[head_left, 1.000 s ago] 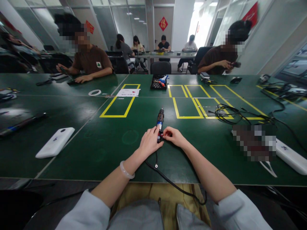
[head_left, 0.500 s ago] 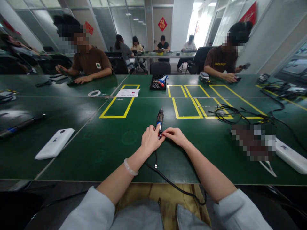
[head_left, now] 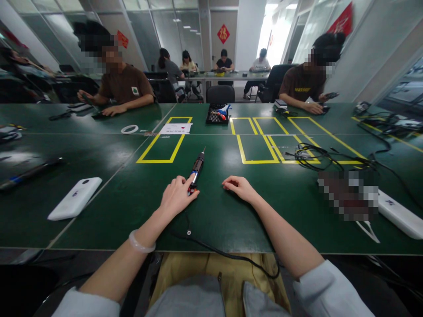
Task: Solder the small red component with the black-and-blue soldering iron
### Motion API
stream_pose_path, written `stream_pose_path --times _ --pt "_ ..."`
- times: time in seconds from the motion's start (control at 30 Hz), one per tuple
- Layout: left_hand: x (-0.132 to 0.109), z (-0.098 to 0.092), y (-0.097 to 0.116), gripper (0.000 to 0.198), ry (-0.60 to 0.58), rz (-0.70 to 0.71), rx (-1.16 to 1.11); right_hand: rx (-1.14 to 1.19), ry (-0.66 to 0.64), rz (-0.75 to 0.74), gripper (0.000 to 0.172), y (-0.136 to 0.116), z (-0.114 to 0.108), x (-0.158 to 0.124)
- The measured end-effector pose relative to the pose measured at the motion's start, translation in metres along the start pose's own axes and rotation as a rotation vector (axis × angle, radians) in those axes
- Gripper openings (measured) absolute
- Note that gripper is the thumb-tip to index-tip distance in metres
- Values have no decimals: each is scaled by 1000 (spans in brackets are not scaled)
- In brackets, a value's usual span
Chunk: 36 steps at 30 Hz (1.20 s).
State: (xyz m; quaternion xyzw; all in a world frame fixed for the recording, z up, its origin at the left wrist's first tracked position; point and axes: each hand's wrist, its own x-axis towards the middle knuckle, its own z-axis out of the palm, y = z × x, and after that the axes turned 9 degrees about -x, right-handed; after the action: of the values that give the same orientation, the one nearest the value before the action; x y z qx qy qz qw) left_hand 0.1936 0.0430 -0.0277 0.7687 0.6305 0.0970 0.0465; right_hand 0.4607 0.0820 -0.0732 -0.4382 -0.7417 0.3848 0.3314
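My left hand (head_left: 178, 192) is closed over the rear part of a black-and-blue electric screwdriver (head_left: 197, 168). The tool lies on the green table, its thin bit pointing away from me and slightly right. Small red parts show at its back end, beside my thumb; most of that end is hidden by the hand. A black cord (head_left: 224, 254) with a small ring on a thin lead runs from under my left hand over the table edge. Apart from the tool, my right hand (head_left: 243, 187) rests on the table with fingertips pinched together; whatever they hold is too small to make out.
Yellow tape outlines (head_left: 261, 162) mark the table. Ahead sits a black tray (head_left: 216, 119) with small items. A white case-like object (head_left: 75, 199) lies left, coiled black cables (head_left: 310, 154) right. A white tape roll (head_left: 129, 129) is further off. Two people sit across the table.
My left hand has moved left with the electric screwdriver, which now slants to the right. My right hand has stayed about where it was, so the hands are now apart. The cord shifted left.
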Motion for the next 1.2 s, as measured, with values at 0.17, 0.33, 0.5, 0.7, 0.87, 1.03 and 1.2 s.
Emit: stream_pose_path --times 0.17,0.33,0.5,0.7,0.87,1.03,1.2 --pt "-12 -16 -82 71 -62 -180 -13 -5 -13 -1 22 1 1 -1" --pt "-21 -29 -163 74 -73 -304 11 -15 -15 -6 23 2 3 -1" --pt "-23 -44 -211 70 -97 -402 88 -15 -24 -3 22 -1 2 -1" --pt "-31 -53 -208 67 -21 -458 219 -13 -30 -2 23 0 1 -1" --pt "-44 -53 -176 51 134 -332 361 -26 -31 -3 23 2 2 0" --pt "-40 -61 -162 52 46 -495 323 -22 -30 3 23 -1 2 -1" --pt "-19 -62 -121 47 250 -433 102 -26 -28 -9 24 0 3 -1"
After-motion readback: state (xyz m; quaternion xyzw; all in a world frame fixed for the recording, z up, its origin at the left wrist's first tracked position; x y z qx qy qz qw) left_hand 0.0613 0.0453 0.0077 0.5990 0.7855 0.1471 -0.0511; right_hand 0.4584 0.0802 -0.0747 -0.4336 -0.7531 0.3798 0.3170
